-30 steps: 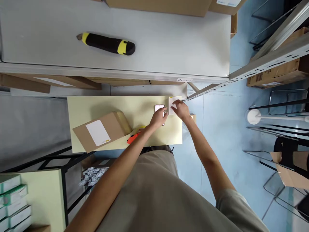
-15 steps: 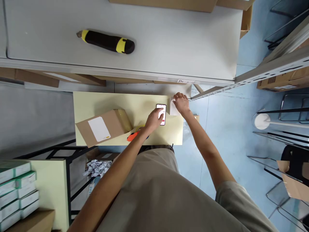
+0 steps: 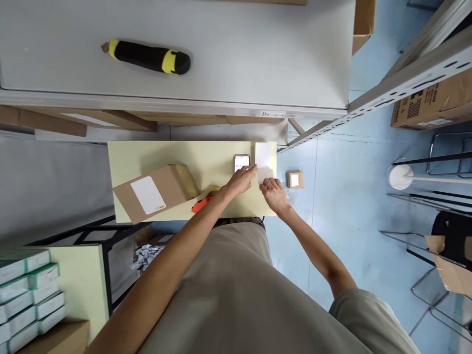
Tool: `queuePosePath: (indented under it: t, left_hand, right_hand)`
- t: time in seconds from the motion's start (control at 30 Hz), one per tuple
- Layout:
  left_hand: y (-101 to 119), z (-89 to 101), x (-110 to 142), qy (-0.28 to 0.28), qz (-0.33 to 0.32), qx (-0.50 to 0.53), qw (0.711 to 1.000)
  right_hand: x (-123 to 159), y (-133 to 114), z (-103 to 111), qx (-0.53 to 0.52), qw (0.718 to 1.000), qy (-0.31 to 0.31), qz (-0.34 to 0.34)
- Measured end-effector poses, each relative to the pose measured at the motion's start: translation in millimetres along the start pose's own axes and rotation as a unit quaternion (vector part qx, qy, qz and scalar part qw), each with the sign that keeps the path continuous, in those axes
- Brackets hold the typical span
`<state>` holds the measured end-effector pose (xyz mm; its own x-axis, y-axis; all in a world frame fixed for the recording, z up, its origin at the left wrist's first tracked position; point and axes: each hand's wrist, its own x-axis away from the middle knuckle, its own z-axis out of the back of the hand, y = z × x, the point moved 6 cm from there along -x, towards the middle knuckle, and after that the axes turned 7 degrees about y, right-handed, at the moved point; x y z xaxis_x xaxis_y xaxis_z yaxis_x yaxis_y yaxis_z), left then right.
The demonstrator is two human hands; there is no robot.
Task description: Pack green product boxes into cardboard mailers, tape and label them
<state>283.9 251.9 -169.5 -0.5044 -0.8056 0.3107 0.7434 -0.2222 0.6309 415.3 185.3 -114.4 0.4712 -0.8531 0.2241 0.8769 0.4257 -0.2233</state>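
A white paper pad [image 3: 263, 155] lies at the right end of the pale yellow table [image 3: 214, 152]. My right hand [image 3: 275, 195] has its fingers curled closed on the near end of the white sheet, which looks folded over or lifted there. From the left, my left hand [image 3: 240, 182] reaches across with the index finger stretched out to the pad's left edge; it grips nothing that I can see. Beneath and beyond that hand is a phone [image 3: 241, 160] with a lit screen, its near part covered. An orange item [image 3: 201, 204] and a yellow ring-shaped thing lie by my left forearm.
A taped cardboard box [image 3: 155, 194] with a white label sits at the table's left. On the grey shelf [image 3: 239, 59] ahead rests a black and yellow utility knife [image 3: 147, 57]. A small carton [image 3: 295, 180] is on the floor. Stacked white-green boxes [image 3: 33, 290] stand lower left.
My right hand has come down from the pad's far end to its near end, drawing the sheet toward me. My left hand has left the phone screen and moved right to the pad.
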Motion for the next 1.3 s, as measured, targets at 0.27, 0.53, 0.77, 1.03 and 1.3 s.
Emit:
queuePosePath:
  t: [0.27,0.53,0.77,1.03,1.3]
  left_hand:
    - [-4.9,-19.3,8.4,-0.029,0.011,-0.073,0.997]
    - [16.7,-16.4,-2.9,-0.038,0.044,-0.066,0.996]
    - [31.9,32.9,85.6,0.005,0.039,0.307,0.951]
    - [-72.7,115.0,291.3,0.127,0.18,0.435,0.873]
    - [-155.3,155.2,392.1,0.353,0.271,0.519,0.73]
  right_hand:
    - [10.3,-11.2,-27.6,0.004,0.998,-0.059,0.012]
    - [48.8,-34.3,-45.0,-0.013,0.978,-0.199,-0.059]
    - [54.2,-79.5,21.2,-0.296,0.941,-0.149,-0.075]
    - [-36.5,-181.9,87.9,-0.474,0.873,0.064,-0.098]
    - [-91.1,-306.7,78.7,-0.497,0.853,0.12,-0.106]
